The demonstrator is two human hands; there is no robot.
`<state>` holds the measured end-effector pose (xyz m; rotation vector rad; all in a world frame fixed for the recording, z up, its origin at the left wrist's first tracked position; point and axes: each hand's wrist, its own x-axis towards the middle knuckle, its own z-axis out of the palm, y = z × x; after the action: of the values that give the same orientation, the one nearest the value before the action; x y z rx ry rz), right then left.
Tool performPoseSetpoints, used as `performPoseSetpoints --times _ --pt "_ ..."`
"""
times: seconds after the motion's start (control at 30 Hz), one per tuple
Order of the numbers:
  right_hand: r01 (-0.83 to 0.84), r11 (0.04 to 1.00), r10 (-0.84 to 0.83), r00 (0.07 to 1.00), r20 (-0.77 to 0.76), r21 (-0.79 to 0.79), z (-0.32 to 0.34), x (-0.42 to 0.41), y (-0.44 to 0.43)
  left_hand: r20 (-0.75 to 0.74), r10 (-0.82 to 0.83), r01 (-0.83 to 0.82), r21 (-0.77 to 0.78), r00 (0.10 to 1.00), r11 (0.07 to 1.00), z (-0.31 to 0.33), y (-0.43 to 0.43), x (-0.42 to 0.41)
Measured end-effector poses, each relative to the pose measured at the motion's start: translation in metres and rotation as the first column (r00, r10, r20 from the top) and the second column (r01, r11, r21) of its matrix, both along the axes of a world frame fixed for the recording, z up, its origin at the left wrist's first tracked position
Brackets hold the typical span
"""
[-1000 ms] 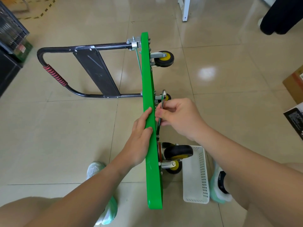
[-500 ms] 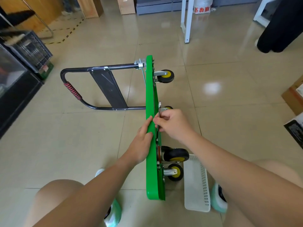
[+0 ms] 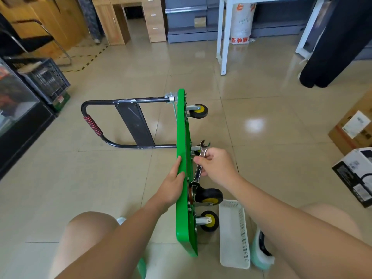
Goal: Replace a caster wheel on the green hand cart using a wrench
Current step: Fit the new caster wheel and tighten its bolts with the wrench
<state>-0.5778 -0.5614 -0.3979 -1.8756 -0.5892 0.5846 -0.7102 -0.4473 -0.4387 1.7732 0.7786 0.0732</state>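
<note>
The green hand cart [image 3: 183, 125] stands tipped on its side on the tiled floor [image 3: 261, 158], deck upright and wheels pointing away to the right. The left grip [image 3: 172, 186] lies against the deck's upper edge, fingers stretched out fairly straight along the green metal and pressing on it, not wrapped round anything. Just across the deck from it, the right grip [image 3: 215, 166] is clamped on the wrench [image 3: 198, 172], thumb and curled fingers pinching the shaft near its middle.

The wrench runs slantwise along the underside of the deck. One open end sticks out beyond the right grip, on the side away from the person; the other end reaches down below that grip to the mount of the big black caster wheel [image 3: 209, 195], and seems to touch it, though the exact contact is too small to make out. That caster sits just under the right grip, close against the deck. A smaller yellow-hubbed wheel [image 3: 209, 220] is further below it, nearer the person, and another wheel [image 3: 198, 111] is well beyond both grips at the far end.

The black folding handle [image 3: 91, 119] lies flat on the floor, out past the left grip. A white plastic basket [image 3: 233, 238] stands on the floor beneath the right forearm, beside the near wheels.
</note>
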Motion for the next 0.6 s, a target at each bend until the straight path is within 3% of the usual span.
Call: performPoseSetpoints --times 0.1,0.17,0.3,0.47,0.6 --pt "0.102 0.995 -0.103 0.993 -0.059 -0.019 -0.001 0.002 -0.02 -0.027 -0.007 0.009 0.071 1.0 0.997 0.001 -0.003 -0.006" --pt "0.217 0.976 -0.218 0.955 -0.203 -0.026 -0.011 0.006 -0.036 -0.036 -0.023 0.028 0.135 0.999 0.99 0.003 -0.004 -0.008" --pt "0.459 0.887 -0.426 0.765 -0.482 -0.054 -0.042 0.015 -0.068 -0.064 -0.062 0.076 0.247 0.996 0.966 0.007 -0.007 -0.008" --pt "0.592 0.771 -0.621 0.615 -0.486 -0.235 -0.092 0.014 -0.089 -0.038 -0.031 0.041 0.322 0.999 0.946 0.002 -0.012 -0.007" --pt "0.73 0.595 -0.773 0.405 -0.488 -0.336 -0.132 0.022 -0.092 0.057 0.02 -0.035 0.272 0.998 0.962 -0.01 -0.012 -0.004"
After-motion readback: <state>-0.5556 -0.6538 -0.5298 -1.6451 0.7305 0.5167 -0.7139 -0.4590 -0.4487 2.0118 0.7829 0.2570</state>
